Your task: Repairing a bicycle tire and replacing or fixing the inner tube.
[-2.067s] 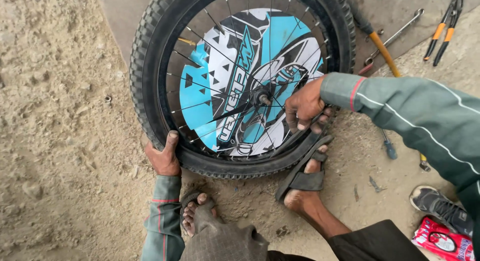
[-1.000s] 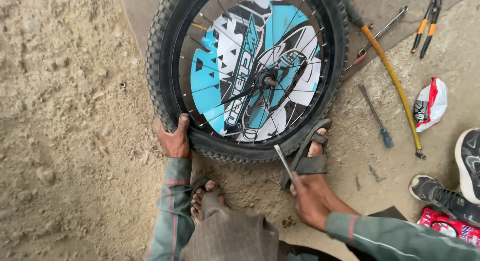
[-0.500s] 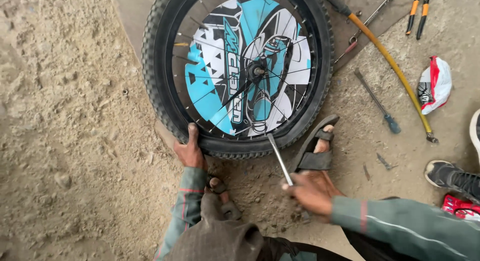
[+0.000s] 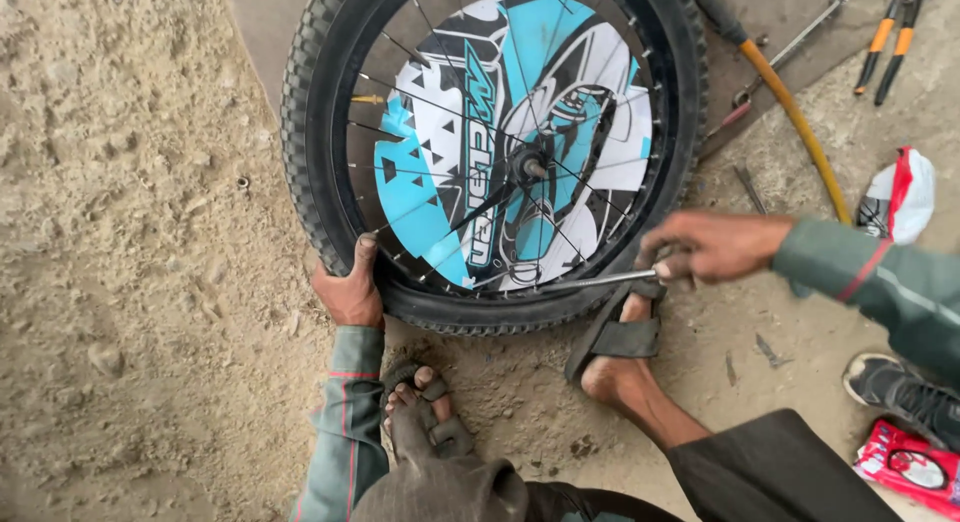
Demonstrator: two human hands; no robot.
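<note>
Left hand clamps the tyre at its lower left edge; right hand closed on a lever, tip reaching left under the rim.

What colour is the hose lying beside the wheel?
The hose is orange-yellow, seen from the head view.

Outdoor bicycle repair spot, dirt ground, wheel, scattered pliers
</note>
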